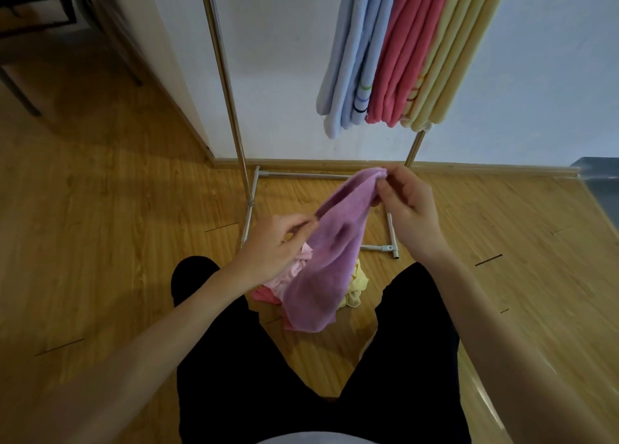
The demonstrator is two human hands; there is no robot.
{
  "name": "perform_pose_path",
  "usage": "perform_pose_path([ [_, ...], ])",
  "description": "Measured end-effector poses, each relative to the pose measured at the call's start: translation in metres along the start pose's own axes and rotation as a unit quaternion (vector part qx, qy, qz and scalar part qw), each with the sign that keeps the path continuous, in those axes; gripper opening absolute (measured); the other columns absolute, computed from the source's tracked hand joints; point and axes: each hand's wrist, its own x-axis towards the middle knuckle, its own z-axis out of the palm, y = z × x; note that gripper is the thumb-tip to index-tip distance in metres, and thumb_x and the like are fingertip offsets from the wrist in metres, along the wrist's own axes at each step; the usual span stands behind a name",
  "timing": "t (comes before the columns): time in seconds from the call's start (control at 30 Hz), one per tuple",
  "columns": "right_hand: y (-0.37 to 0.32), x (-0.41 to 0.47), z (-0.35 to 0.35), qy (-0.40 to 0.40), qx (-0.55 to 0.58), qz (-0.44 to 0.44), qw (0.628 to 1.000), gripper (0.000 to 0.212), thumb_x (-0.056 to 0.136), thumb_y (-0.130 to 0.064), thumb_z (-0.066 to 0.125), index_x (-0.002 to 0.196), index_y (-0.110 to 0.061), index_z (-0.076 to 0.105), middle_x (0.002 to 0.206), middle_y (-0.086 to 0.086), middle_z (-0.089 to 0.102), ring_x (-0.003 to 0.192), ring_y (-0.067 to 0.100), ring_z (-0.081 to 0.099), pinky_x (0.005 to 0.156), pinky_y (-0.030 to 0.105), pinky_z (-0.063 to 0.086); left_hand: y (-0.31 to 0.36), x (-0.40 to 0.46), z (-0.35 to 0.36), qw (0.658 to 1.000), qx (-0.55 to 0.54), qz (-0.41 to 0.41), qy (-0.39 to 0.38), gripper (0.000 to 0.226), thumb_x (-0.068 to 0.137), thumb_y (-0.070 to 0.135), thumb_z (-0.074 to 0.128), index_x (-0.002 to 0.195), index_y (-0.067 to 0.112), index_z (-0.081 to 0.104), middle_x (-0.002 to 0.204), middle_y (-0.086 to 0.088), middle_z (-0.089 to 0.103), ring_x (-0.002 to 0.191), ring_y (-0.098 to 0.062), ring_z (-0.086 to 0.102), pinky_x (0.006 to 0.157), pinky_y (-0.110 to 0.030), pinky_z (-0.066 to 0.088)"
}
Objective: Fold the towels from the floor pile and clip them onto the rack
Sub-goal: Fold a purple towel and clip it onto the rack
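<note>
Purple towel (321, 263) stretched between two hands, above the floor pile (351, 293).
Right hand (407, 206) pinches its far corner, left hand (274, 246) pinches the near edge — it sags between them, before the rack (227, 85).

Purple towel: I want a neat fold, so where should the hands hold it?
Probably by the two corners of its top edge, from above. The right hand already pinches one end of the purple towel; the left hand pinches along the edge, and the rest hangs limp.
</note>
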Motion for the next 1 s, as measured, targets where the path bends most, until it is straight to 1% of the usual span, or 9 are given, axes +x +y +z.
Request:
perform_pose_path([
  [0.1, 0.002, -0.002, -0.002, -0.002, 0.001, -0.002, 1.0, 0.019, 0.097, 0.003, 0.043, 0.103, -0.004, 0.06, 0.086, -0.005, 0.065, 0.08, 0.01, 0.061, 0.072, 0.025, 0.052, -0.01, -0.001, 0.001, 0.994, 0.108, 0.02, 0.016, 0.023, 0.095, 0.018, 0.056, 0.113, 0.012, 0.068, 0.103, 0.001, 0.071, 0.09, -0.01, 0.065, 0.079, -0.035, 0.054],
  [0.2, 0.006, -0.006, -0.004, 0.01, -0.01, 0.011, 1.0, 0.022, 0.097, 0.003, 0.043, 0.103, -0.01, 0.06, 0.088, -0.006, 0.065, 0.082, 0.009, 0.061, 0.073, 0.025, 0.052, -0.012, 0.001, -0.004, 0.978, 0.191, 0.05, 0.062, 0.023, 0.091, 0.013, 0.059, 0.112, 0.01, 0.066, 0.103, 0.0, 0.068, 0.091, -0.016, 0.064, 0.077, -0.039, 0.055],
  [0.37, 0.007, -0.005, -0.006, 0.02, -0.037, 0.02, 0.999, 0.022, 0.097, 0.002, 0.043, 0.105, -0.009, 0.06, 0.089, -0.006, 0.064, 0.08, 0.002, 0.059, 0.07, 0.019, 0.05, -0.006, 0.013, -0.021, 0.964, 0.228, 0.063, 0.119, 0.022, 0.09, 0.014, 0.062, 0.112, 0.01, 0.063, 0.103, -0.002, 0.065, 0.092, -0.015, 0.062, 0.081, -0.024, 0.051],
  [0.47, 0.004, -0.004, -0.006, 0.014, -0.066, 0.003, 0.998, 0.02, 0.097, 0.0, 0.043, 0.103, -0.011, 0.059, 0.086, -0.011, 0.061, 0.077, -0.001, 0.057, 0.068, 0.017, 0.048, 0.001, 0.019, -0.031, 0.957, 0.247, 0.063, 0.136, 0.026, 0.09, 0.012, 0.061, 0.115, 0.008, 0.062, 0.108, -0.004, 0.061, 0.094, -0.016, 0.061, 0.08, -0.028, 0.054],
  [0.57, 0.0, -0.002, -0.003, 0.0, -0.087, -0.025, 0.996, 0.017, 0.098, -0.003, 0.043, 0.102, -0.01, 0.058, 0.083, -0.006, 0.061, 0.074, 0.004, 0.055, 0.067, 0.025, 0.049, 0.004, 0.028, -0.04, 0.945, 0.285, 0.061, 0.146, 0.029, 0.091, 0.009, 0.06, 0.119, 0.009, 0.062, 0.113, -0.004, 0.059, 0.095, -0.017, 0.06, 0.079, -0.033, 0.055],
  [0.67, -0.005, 0.0, 0.004, -0.02, -0.097, -0.052, 0.994, 0.015, 0.097, -0.008, 0.043, 0.099, -0.009, 0.058, 0.08, -0.003, 0.06, 0.072, 0.016, 0.055, 0.068, 0.04, 0.049, 0.003, 0.038, -0.045, 0.935, 0.323, 0.045, 0.14, 0.022, 0.091, 0.009, 0.06, 0.111, 0.012, 0.069, 0.104, -0.003, 0.063, 0.091, -0.02, 0.06, 0.077, -0.037, 0.054],
  [0.8, -0.007, 0.001, 0.015, -0.025, -0.082, -0.05, 0.995, 0.019, 0.097, -0.006, 0.043, 0.101, -0.017, 0.057, 0.081, -0.02, 0.059, 0.074, 0.005, 0.054, 0.069, 0.036, 0.049, 0.0, 0.042, -0.044, 0.933, 0.319, 0.038, 0.165, 0.016, 0.089, 0.01, 0.062, 0.1, 0.012, 0.074, 0.097, -0.003, 0.066, 0.09, -0.02, 0.059, 0.078, -0.033, 0.052],
  [0.9, -0.006, 0.002, 0.017, 0.004, -0.082, -0.041, 0.996, 0.018, 0.097, -0.002, 0.044, 0.098, -0.014, 0.057, 0.078, -0.015, 0.059, 0.072, 0.003, 0.056, 0.066, 0.03, 0.048, -0.005, 0.041, -0.041, 0.922, 0.332, 0.037, 0.193, 0.013, 0.086, 0.011, 0.067, 0.095, 0.013, 0.075, 0.102, -0.002, 0.062, 0.098, -0.02, 0.05, 0.084, -0.029, 0.045],
  [1.0, -0.005, 0.006, 0.012, 0.033, -0.092, -0.024, 0.995, 0.017, 0.097, -0.003, 0.045, 0.098, -0.014, 0.057, 0.081, -0.015, 0.059, 0.074, 0.002, 0.056, 0.069, 0.029, 0.048, -0.005, 0.045, -0.046, 0.947, 0.258, 0.004, 0.189, 0.009, 0.088, 0.011, 0.063, 0.095, 0.012, 0.068, 0.107, -0.002, 0.057, 0.101, -0.015, 0.052, 0.086, -0.02, 0.039],
])
